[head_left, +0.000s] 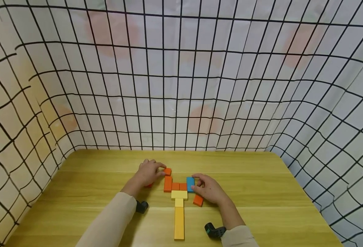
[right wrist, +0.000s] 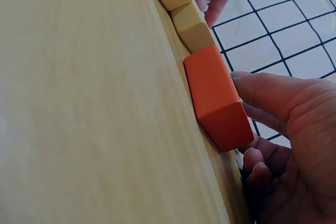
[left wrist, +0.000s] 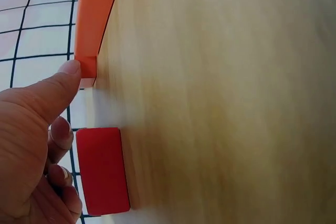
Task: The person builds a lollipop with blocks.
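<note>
My left hand (head_left: 149,171) pinches a small orange block (head_left: 167,171) between thumb and index finger, just beyond the longer orange block (head_left: 167,184). In the left wrist view the thumb lies against the small orange block (left wrist: 88,68). Under that hand sits a red block (left wrist: 103,170). My right hand (head_left: 210,188) holds a blue block (head_left: 190,184), index finger at its far end and thumb near its close end. Two small orange blocks (head_left: 179,186) lie between the longer orange and the blue. The right wrist view hides the blue block.
A loose orange block (head_left: 198,200) lies under my right hand. Pale yellow blocks (head_left: 179,195) and a long yellow strip (head_left: 179,223) run towards me in a T shape. The wooden table (head_left: 246,171) is walled by cloth behind black grid mesh (head_left: 181,75).
</note>
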The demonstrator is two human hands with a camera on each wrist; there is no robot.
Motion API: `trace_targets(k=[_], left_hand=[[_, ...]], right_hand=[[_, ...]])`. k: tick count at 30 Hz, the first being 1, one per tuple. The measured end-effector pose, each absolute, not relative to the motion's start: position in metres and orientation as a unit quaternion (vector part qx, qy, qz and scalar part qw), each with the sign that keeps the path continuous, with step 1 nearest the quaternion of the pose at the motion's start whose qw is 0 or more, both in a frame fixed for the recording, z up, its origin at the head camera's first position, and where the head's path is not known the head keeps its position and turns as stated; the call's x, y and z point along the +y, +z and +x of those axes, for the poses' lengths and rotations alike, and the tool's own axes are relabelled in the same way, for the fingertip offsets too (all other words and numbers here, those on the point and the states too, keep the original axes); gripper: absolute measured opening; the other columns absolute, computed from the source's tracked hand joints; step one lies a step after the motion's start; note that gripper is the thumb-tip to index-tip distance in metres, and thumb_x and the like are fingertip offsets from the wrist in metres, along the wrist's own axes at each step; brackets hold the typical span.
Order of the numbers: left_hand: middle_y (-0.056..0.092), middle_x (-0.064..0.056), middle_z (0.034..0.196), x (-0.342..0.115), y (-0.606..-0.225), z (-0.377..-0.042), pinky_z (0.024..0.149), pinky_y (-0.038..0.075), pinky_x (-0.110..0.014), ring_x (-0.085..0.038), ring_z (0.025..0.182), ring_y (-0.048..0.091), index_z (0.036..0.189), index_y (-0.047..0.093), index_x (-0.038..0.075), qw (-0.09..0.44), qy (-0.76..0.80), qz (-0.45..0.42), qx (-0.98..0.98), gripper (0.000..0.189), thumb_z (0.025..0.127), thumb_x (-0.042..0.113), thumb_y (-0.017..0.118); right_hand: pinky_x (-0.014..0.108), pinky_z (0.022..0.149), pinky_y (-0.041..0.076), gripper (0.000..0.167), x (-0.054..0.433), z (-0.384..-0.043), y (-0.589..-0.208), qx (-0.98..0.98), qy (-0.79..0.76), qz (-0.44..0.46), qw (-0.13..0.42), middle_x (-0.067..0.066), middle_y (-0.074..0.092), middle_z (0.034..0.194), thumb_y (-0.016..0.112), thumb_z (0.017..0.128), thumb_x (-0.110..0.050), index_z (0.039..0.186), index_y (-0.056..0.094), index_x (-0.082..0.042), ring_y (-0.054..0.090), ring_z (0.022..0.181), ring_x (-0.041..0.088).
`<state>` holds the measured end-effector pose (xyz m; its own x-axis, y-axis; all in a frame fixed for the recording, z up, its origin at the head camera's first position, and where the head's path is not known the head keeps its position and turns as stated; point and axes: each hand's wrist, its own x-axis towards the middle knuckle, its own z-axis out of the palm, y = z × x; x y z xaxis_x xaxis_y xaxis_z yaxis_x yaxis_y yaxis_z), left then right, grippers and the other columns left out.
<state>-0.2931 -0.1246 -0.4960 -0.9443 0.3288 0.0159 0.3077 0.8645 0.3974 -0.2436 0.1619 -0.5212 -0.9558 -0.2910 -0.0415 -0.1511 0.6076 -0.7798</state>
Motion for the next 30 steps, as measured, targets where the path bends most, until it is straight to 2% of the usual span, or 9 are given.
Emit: trace_targets(k=[7, 11, 14, 23, 30], left_hand=[[0.065, -0.002, 0.100, -0.124, -0.501, -0.294, 0.082, 0.036, -0.040, -0.023, 0.094, 0.046, 0.127, 0.072, 0.021, 0.019, 0.202, 0.170, 0.964, 0.035, 0.097, 0.037, 0.070], [0.069, -0.005, 0.107, -0.123, -0.502, -0.295, 0.082, 0.038, -0.040, -0.024, 0.093, 0.048, 0.125, 0.072, 0.016, 0.006, 0.211, 0.167, 0.963, 0.037, 0.096, 0.038, 0.071], [0.069, -0.005, 0.104, -0.121, -0.502, -0.296, 0.084, 0.038, -0.041, -0.024, 0.093, 0.048, 0.122, 0.073, 0.014, 0.004, 0.222, 0.157, 0.962, 0.036, 0.095, 0.037, 0.072], [0.061, 0.001, 0.082, -0.109, -0.498, -0.291, 0.085, 0.035, -0.039, -0.022, 0.087, 0.046, 0.117, 0.072, 0.013, -0.001, 0.271, 0.139, 0.952, 0.032, 0.094, 0.035, 0.074], [0.056, 0.001, 0.078, -0.103, -0.495, -0.284, 0.080, 0.031, -0.036, -0.021, 0.085, 0.044, 0.114, 0.073, 0.014, 0.018, 0.320, 0.141, 0.937, 0.031, 0.093, 0.036, 0.075]], right_hand=[[0.031, 0.067, 0.041, 0.044, 0.161, -0.242, -0.521, 0.896, -0.419, -0.123, 0.083, 0.001, 0.058, 0.095, 0.072, 0.096, -0.029, 0.137, 0.062, -0.018, 0.049, 0.075, 0.017], [0.030, 0.068, 0.041, 0.044, 0.161, -0.243, -0.520, 0.898, -0.415, -0.123, 0.083, 0.001, 0.058, 0.095, 0.072, 0.096, -0.029, 0.138, 0.062, -0.018, 0.049, 0.074, 0.016], [0.030, 0.067, 0.041, 0.044, 0.161, -0.244, -0.520, 0.898, -0.416, -0.117, 0.083, 0.000, 0.058, 0.094, 0.073, 0.096, -0.029, 0.137, 0.062, -0.018, 0.049, 0.074, 0.016], [0.030, 0.067, 0.041, 0.044, 0.162, -0.245, -0.520, 0.898, -0.417, -0.119, 0.080, 0.001, 0.058, 0.094, 0.072, 0.096, -0.027, 0.137, 0.062, -0.016, 0.049, 0.074, 0.017], [0.030, 0.067, 0.041, 0.044, 0.161, -0.244, -0.520, 0.895, -0.422, -0.119, 0.084, 0.001, 0.058, 0.094, 0.072, 0.096, -0.029, 0.137, 0.062, -0.017, 0.050, 0.075, 0.017]])
